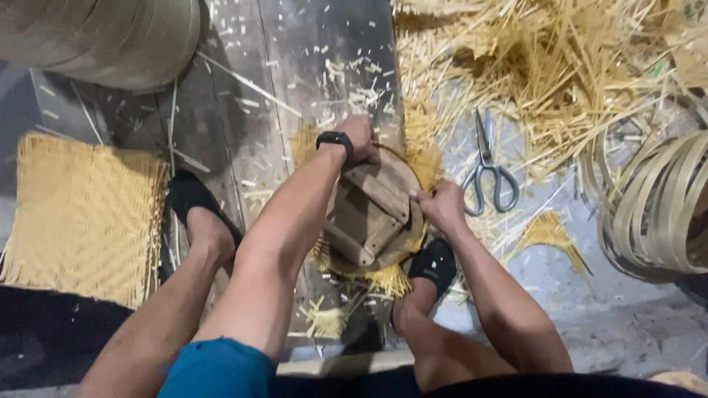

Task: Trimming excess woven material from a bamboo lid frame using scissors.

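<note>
My left fingers (pixel 363 140) are clamped on the far rim of the round wooden mould (pixel 372 214); my right fingers (pixel 426 197) pinch its right edge — the mould sits on the floor between my feet, over a woven mat's frayed edge. Further left lies a flat woven mat (pixel 81 214); scissors (pixel 488 173) lie right — beside straw scraps (pixel 546 66).

No packages, labels, signs or screens show anywhere in this view.
</note>
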